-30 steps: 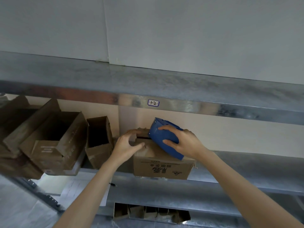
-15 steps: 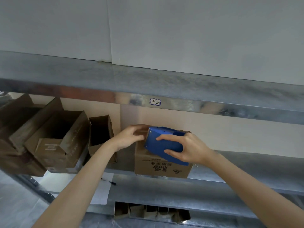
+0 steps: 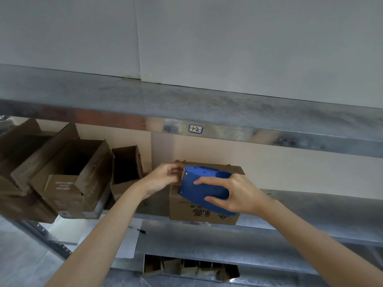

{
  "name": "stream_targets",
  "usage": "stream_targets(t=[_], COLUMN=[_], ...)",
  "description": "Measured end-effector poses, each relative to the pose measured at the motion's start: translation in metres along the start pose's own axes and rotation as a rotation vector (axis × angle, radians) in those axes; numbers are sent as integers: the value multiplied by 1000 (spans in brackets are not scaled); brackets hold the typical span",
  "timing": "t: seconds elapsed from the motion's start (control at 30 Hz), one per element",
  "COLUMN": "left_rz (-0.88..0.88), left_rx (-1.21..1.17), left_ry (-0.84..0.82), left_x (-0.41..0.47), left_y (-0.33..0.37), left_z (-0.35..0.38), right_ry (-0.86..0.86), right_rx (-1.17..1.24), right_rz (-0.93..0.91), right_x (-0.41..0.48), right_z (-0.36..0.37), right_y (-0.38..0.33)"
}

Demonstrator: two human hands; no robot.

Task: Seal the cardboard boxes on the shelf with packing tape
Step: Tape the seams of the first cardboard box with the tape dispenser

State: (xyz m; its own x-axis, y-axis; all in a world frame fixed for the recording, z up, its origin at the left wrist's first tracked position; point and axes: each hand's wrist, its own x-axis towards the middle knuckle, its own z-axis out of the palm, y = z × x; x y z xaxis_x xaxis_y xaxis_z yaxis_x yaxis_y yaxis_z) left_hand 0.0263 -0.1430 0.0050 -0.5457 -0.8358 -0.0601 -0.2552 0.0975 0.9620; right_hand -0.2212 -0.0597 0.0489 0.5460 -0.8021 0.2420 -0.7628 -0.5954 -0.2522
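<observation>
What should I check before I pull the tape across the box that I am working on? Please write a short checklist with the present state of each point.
1. Right hand grips the blue tape dispenser firmly: ok.
2. Dispenser is held over the cardboard box: ok.
3. Left hand has its fingers at the dispenser's front edge: ok.
4. Tape end is pinched and free to pull: cannot tell, no tape is visible.
5. Top flaps of the box are closed: looks ok.
6. Box rests flat on the shelf, apart from the open boxes on its left: ok.
</observation>
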Motion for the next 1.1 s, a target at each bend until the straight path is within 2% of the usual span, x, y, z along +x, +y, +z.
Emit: stream_targets(t=[0.17,0.3,0.63,0.8,0.93,1.1], left_rz=[1,20,39,36,39,18], left_rx=[-26,-26,41,29,-20,-7], left_ry=[103,114,254,341,512,552], left_x=[4,5,8,4,-7,-14], left_y=[-5,-4,11,19,23,30], left_z=[5,9,10,15,3,2], right_ry=[-55,-87,-209,-193,-194,-193], right_rx=[12,17,204,133,100,73], right_rz=[-1,16,75,15,-1,-54], right_x=[-1,-1,13,19,6,-6], right_z=[-3,-4,-7,-15,-26,-34], right_y=[0,1,11,24,39,46])
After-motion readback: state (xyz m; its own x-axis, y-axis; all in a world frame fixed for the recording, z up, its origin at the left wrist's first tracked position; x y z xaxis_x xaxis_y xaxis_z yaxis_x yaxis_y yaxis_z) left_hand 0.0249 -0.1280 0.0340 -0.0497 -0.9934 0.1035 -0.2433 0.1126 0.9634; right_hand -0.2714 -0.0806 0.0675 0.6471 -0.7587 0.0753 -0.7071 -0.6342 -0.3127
